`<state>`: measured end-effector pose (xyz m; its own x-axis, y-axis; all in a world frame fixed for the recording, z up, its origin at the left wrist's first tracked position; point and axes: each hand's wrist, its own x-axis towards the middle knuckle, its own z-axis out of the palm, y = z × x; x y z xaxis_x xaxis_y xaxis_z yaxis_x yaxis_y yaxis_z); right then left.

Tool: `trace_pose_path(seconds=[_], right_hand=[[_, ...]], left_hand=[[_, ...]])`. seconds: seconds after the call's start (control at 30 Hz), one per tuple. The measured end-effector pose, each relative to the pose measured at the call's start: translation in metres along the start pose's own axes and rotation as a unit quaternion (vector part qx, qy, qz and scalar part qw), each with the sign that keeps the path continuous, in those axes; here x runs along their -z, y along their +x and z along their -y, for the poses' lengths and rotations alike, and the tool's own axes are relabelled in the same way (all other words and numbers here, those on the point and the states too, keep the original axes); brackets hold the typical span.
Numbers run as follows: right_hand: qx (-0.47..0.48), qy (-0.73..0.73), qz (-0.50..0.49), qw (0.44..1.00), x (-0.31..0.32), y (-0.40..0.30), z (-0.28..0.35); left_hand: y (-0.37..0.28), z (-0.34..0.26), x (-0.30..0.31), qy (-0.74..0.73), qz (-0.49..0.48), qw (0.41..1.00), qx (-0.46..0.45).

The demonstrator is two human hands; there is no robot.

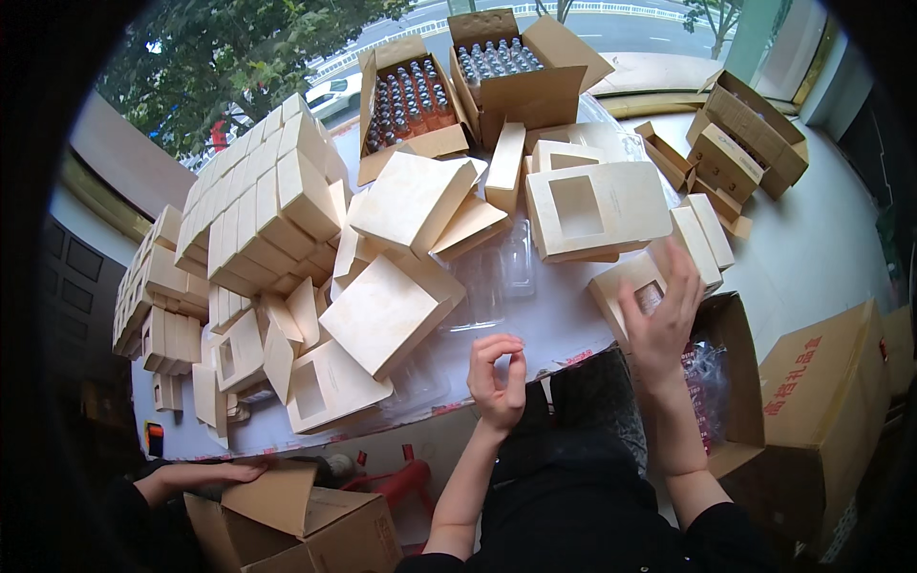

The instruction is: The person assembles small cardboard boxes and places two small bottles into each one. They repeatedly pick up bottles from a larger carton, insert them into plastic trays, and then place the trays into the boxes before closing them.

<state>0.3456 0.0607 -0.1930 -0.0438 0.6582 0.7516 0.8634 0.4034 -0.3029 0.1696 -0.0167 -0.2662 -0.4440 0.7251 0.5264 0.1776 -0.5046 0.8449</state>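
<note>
My left hand (496,379) hovers at the table's front edge, its fingers curled towards the thumb and nothing visible between them. Spread and slightly blurred, my right hand (663,322) is over a pale windowed carton (617,289) at the table's right edge. Something brownish shows through that carton's window; whether my fingers grip it is unclear. Clear plastic trays (487,286) lie beyond my left hand. Above my right hand rests a larger pale carton with a cut-out window (630,204), on top of similar cartons. Two narrow pale cartons (698,233) stand just right of my right hand.
Pale cartons (265,208) are stacked high on the left of the table (551,315). Two open boxes of bottles (412,107) (501,61) stand at the back. Cardboard boxes (824,401) crowd the floor at right. Another person's hand (247,471) touches an open cardboard box (351,533).
</note>
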Motion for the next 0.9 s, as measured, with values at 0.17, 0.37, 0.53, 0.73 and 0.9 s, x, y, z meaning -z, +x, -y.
trace_pose_path(seconds=[0.17,0.37,0.53,0.73,0.9], right_hand=[[-0.243,0.146,0.044,0.958,-0.001,0.036,0.007],[-0.302,0.346,0.053,0.887,-0.021,0.045,-0.028],[-0.269,0.5,0.041,0.822,0.006,0.051,-0.025],[-0.15,0.438,0.146,0.874,0.038,0.052,-0.007],[-0.082,0.397,0.217,0.888,0.026,0.043,0.005]], left_hand=[[-0.003,0.002,0.002,0.003,0.01,1.0,-0.001],[-0.001,-0.002,0.002,0.007,0.025,1.0,-0.009],[0.0,-0.003,0.006,-0.074,0.059,0.995,0.011],[0.012,-0.034,0.01,-0.115,-0.031,0.992,0.037],[0.045,-0.166,0.019,-0.369,0.136,0.911,0.122]])
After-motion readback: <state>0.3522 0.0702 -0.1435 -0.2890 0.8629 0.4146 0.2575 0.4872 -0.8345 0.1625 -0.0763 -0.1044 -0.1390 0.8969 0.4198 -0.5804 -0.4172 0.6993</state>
